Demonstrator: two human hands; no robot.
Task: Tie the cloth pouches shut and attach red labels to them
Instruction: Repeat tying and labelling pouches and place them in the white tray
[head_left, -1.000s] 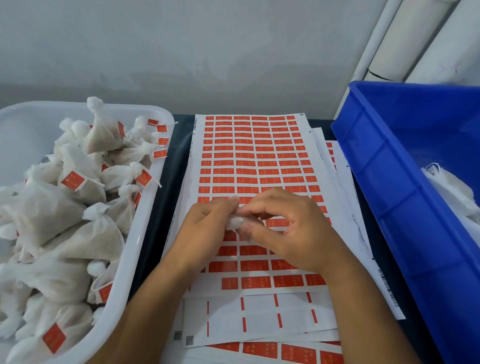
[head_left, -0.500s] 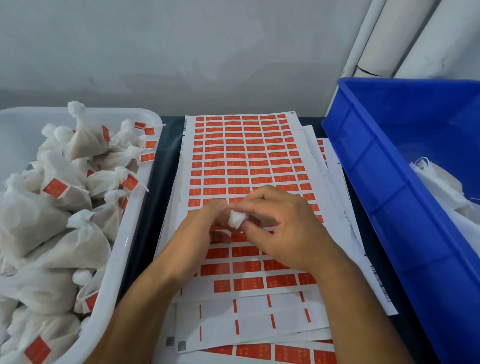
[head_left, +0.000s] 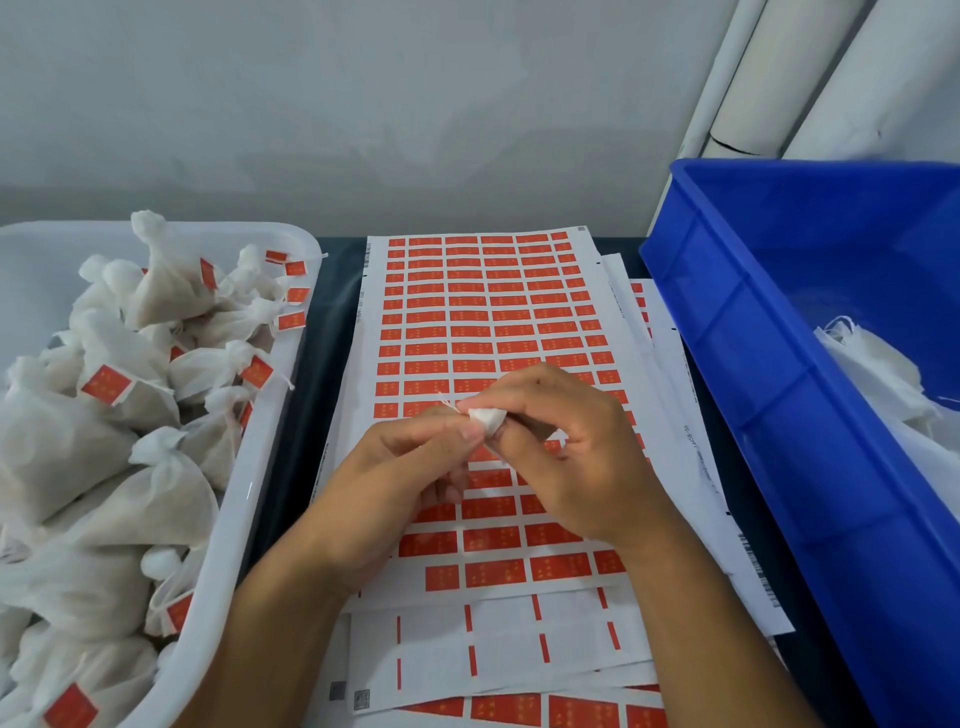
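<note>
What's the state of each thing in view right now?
left hand: pinching the pouch string
right hand: gripping the pouch
pouch: held between both hands, no label visible
top label sheet: mostly full
lower sheet: labels peeled off
white tray: piled with tied, labelled pouches
blue bin: holds white cloth pouches

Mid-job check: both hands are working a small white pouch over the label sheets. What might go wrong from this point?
1. Both the left hand and the right hand pinch only the pouch top; a thin string end sticks out, so the grip may slip and the knot loosen.
2. The work happens right above the label sheet, so a finger could probably catch or crease stickers.
3. The white tray is heaped with finished pouches near its rim; another might spill over.
</note>
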